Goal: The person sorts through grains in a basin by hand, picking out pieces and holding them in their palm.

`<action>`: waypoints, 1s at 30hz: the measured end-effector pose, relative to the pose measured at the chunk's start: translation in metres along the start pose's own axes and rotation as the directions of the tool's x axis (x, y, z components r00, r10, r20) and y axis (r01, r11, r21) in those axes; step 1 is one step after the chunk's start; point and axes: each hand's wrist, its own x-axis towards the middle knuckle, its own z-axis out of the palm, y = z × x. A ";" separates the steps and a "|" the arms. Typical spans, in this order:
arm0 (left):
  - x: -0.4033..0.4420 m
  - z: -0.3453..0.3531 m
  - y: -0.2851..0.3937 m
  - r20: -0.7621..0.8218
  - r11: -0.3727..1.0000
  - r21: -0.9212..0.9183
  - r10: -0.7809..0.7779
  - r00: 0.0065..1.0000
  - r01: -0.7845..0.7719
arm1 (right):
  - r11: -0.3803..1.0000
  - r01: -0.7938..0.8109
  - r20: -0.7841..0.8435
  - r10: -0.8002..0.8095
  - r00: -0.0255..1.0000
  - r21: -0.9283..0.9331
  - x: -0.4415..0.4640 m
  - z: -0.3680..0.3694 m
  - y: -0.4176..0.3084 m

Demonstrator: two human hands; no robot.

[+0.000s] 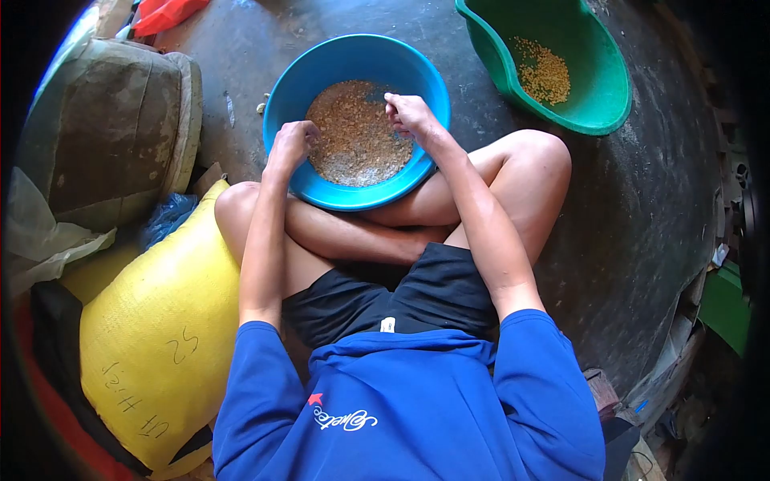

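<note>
Blue basin (385, 198) is set by crossed legs (345, 232), brown grain (353, 128) spread inside. Left hand (297, 140) and right hand (407, 114) are held over basin, fingers curled; whether grain is gripped cannot be told. Yellow kernels (545, 74) are held in green basket (593, 88).

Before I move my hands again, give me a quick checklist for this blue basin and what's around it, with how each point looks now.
1. Blue basin steady against the crossed legs: cannot tell; it touches them, but one picture can't prove steadiness.
2. Coarse grain mix inside the basin: ok.
3. Left hand and right hand both at the basin: ok.
4. Fingertips free of grain: cannot tell, too small to see.
5. Yellow kernels kept apart, in the green tub: ok.
6. Floor beside the basin free of stray bits: not ok; a small pale bit lies left of it.
</note>
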 end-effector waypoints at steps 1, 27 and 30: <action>0.000 0.002 -0.001 -0.009 0.999 0.043 -0.004 1.000 0.005 | 1.000 0.002 -0.003 -0.002 1.000 -0.008 0.000 0.000 0.000; 0.016 0.045 0.029 0.102 0.863 0.246 0.429 0.897 -0.441 | 0.992 -0.003 0.052 0.010 0.999 -0.127 -0.005 0.011 0.014; 0.014 0.046 0.034 0.120 0.870 0.257 0.404 0.907 -0.421 | 0.992 -0.024 0.064 0.032 0.997 -0.120 -0.005 0.010 0.014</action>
